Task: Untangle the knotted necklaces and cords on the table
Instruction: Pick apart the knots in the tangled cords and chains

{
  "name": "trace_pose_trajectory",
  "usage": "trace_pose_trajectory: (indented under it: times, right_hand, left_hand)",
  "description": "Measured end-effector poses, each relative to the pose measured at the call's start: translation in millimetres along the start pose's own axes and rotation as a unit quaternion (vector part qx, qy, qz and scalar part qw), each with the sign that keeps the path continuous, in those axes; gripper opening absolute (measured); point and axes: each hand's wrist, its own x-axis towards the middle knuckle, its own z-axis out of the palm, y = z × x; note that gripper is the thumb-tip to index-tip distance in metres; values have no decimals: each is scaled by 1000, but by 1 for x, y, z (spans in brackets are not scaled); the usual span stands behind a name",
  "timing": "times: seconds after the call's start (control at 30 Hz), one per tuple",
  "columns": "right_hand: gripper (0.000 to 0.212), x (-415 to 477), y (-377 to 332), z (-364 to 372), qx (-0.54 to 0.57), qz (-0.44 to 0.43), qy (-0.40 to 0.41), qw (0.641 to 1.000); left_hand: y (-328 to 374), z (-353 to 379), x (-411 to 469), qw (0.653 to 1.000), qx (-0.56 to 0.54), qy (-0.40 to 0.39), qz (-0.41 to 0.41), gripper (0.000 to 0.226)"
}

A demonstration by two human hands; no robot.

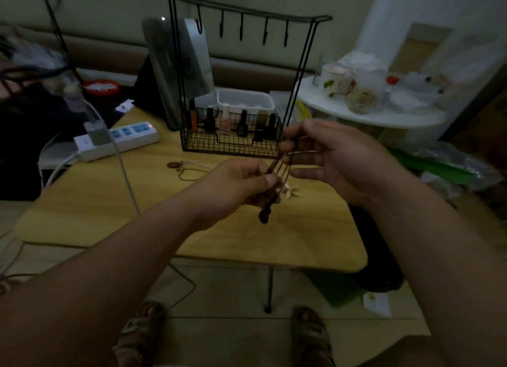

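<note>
Bare arms, strapped sandals.
Both the left hand (236, 185) and the right hand (337, 161) lead back into forearms that are bare as far as can be seen. Well below the fingers (296, 132), the feet wear open-toed sandals: the left sandal (140, 329) and the right sandal (311, 333) each have broad pale straps crossed with darker marks, blurred in the dim light.

Left hand (241, 183) and right hand (337, 161) close together, fingertips of both pinched.
</note>
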Motion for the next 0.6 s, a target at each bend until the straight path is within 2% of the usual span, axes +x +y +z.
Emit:
trace_pose_trajectory:
  times: [0.03, 0.1, 0.3, 0.4, 0.47, 0.53, 0.6]
  right_hand:
    - [32, 0, -6, -2, -46, 0, 23, 999]
    - [33, 1, -17, -4, -64, -1, 50, 997]
    - [33, -3, -54, 3, 53, 3, 50, 997]
    - [32, -4, -74, 8, 78, 1, 39, 996]
    - [30, -4, -84, 10, 67, 5, 28, 997]
    - [27, -4, -93, 10, 36, 4, 17, 999]
    - [24, -4, -100, 9, -4, -5, 1, 1000]
  left_hand:
    - [-2, -1, 0, 1000, -6, 13, -5, 22]
    - [-4, -3, -1, 999, -23, 38, -8, 22]
    - [15, -9, 2, 993, -21, 111, 17, 29]
    - [23, -11, 3, 991, 20, 130, 35, 18]
    - [28, -13, 1, 991, 28, 126, 32, 12]
    - [31, -14, 1, 993, 56, 102, 22, 31]
    - [35, -15, -1, 991, 108, 77, 20, 31]
